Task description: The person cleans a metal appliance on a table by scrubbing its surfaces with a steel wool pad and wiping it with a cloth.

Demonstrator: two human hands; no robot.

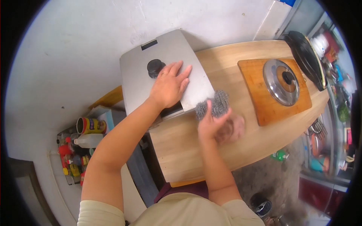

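Observation:
A silver-grey metal appliance (137, 92) with a black knob (154, 67) and a dark slot at its far end stands on the wooden table. My left hand (167, 87) lies on its top beside the knob, palm down, fingers outstretched and holding nothing. In my right hand (212, 126) is a grey steel wool scrubber (219, 102), against or just beside the appliance's near right corner; contact is hard to tell. Motion smears part of this hand, while its thumb shows on the scrubber.
Right of the hands, a glass pot lid (273, 83) rests on a wooden cutting board (252, 92). Past it stands a black pan-like object (306, 62). Bottles and a yellow-red can (92, 125) crowd the lower left. A green bottle (279, 155) lies on the floor.

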